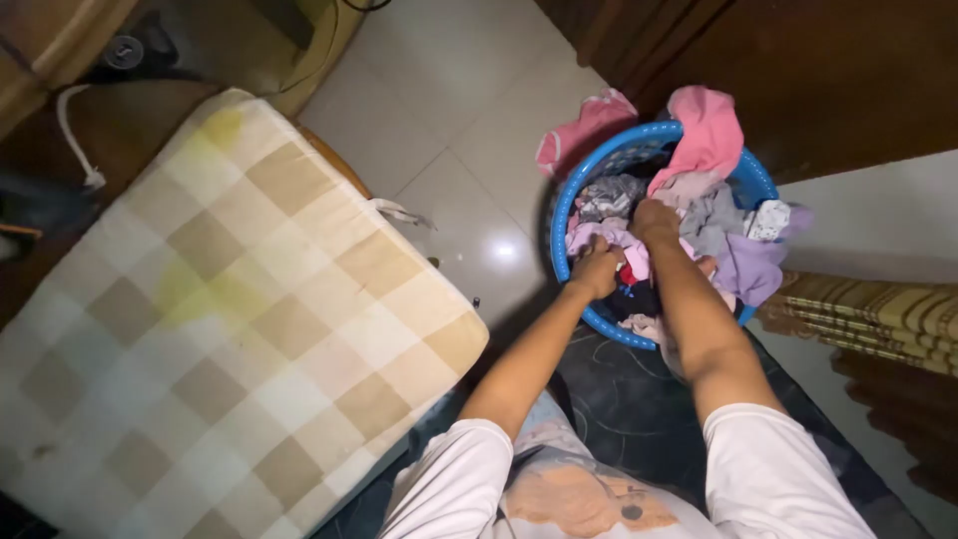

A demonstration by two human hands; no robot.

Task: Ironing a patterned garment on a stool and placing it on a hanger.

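Observation:
A round blue laundry basket (565,205) stands on the floor in front of me, heaped with mixed clothes in pink, grey, lilac and dark colours. Both my arms reach down into it. My left hand (599,268) is closed on a bunch of pale pink and lilac cloth (587,236) near the basket's left side. My right hand (654,222) is pressed into the pile at the middle, fingers curled into grey and pink garments (705,214). A pink garment (709,130) hangs over the far rim, another pink piece (584,130) over the left rim.
A large checked cream and tan cushion (210,319) fills the left. Pale glossy floor tiles (449,120) lie between it and the basket. Dark wooden furniture (828,70) stands behind the basket, a striped woven mat (878,319) at right, a dark patterned rug (639,399) under me.

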